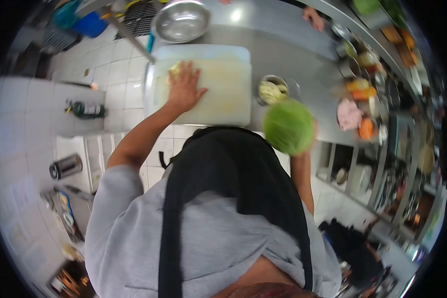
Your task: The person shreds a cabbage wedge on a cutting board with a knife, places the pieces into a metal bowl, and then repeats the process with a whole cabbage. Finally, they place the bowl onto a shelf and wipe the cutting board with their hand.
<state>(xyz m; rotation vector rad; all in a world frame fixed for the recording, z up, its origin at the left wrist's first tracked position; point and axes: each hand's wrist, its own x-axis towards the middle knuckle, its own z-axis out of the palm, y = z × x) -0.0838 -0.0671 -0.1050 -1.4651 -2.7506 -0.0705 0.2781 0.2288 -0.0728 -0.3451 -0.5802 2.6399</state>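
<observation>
The left hand (185,89) is lying flat with fingers spread on the white cutting board (223,94), which is resting on the steel worktop (288,59). Just right of the board a small bowl (273,90) of pale shreds is sitting. Farther right, the right hand (308,144) is cupping a green cabbage (288,127) from beneath, lifting it clear of the worktop's edge.

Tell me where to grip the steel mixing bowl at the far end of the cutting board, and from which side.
Grip the steel mixing bowl by its thin rolled rim, near side, coming over the white cutting board. It sits upright and looks empty, so thumb inside and fingers under the rim should hold. The left hand lies flat on the board, nearest; the right hand holds a cabbage.
</observation>
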